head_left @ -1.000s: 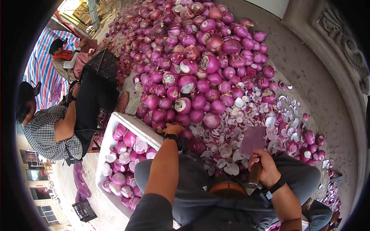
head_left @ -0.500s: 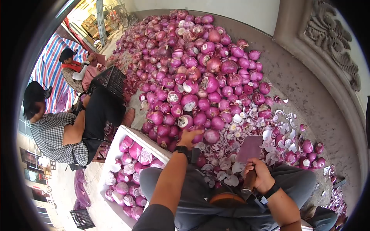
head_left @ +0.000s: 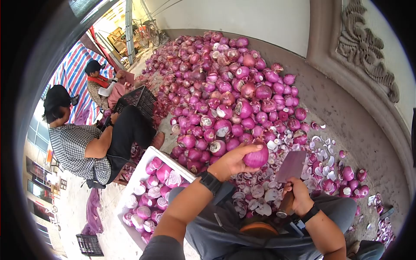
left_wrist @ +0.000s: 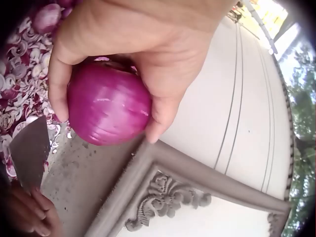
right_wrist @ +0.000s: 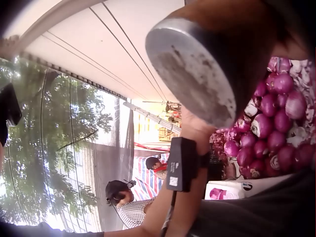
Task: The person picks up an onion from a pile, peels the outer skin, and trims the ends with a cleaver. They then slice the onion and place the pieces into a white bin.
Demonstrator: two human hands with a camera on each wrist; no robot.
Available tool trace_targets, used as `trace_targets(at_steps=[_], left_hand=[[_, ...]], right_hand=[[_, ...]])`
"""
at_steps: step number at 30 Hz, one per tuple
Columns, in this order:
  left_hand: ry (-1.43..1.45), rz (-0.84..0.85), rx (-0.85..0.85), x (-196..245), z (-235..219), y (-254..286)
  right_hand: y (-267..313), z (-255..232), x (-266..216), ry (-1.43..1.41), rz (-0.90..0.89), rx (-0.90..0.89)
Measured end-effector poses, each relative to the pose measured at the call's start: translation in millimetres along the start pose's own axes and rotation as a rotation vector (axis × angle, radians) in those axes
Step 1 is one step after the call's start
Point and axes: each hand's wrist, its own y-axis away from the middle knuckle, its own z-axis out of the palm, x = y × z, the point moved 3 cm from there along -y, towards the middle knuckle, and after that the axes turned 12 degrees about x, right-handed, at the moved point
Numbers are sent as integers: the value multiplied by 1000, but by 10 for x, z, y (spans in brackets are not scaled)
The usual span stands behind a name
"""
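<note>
A purple onion (head_left: 256, 156) is gripped by the left hand (head_left: 234, 160), raised over the front of the onion heap (head_left: 225, 108). In the left wrist view, thumb and fingers curve round both sides of the onion (left_wrist: 109, 102). The right hand (head_left: 299, 196) holds a cleaver by its wooden handle (head_left: 286, 203), its broad blade (head_left: 291, 166) pointing up and away over peeled skins (head_left: 251, 190). The metal butt of the handle (right_wrist: 192, 74) fills the top of the right wrist view.
At the left stands a white foam box (head_left: 152, 152) of peeled onions. Two seated people (head_left: 82, 143) work beside a black crate (head_left: 138, 100). A wooden round (head_left: 258, 229) lies between the knees. A wall with carved moulding (head_left: 368, 56) curves along the right.
The left hand has taken an onion from the front of the heap and moved right with it, towards the cleaver. The right hand keeps its hold. The head view has tilted up.
</note>
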Motion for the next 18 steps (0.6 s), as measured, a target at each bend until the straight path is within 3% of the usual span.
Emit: trace_targets(at_steps=[2, 3, 6, 9, 13, 15, 17, 18], left_hand=[[-84, 117, 46, 34, 81, 187], [-110, 91, 97, -16, 109, 237], [-88, 36, 36, -267, 43, 228], [85, -107, -34, -421, -49, 162], [108, -65, 105, -293, -115, 161], [159, -3, 143, -251, -143, 145], [190, -8, 137, -251, -190, 155], [195, -16, 132, -253, -194, 146]], right_hand=[[145, 161, -122, 84, -329, 103], [190, 219, -157, 79, -336, 98], [223, 273, -337, 325, -849, 17], [157, 210, -533, 666, -1269, 105], [309, 364, -554, 463, -1234, 35], [302, 368, -488, 213, -1350, 71], [140, 261, -527, 275, -1360, 75], [96, 220, -614, 546, -1659, 215]])
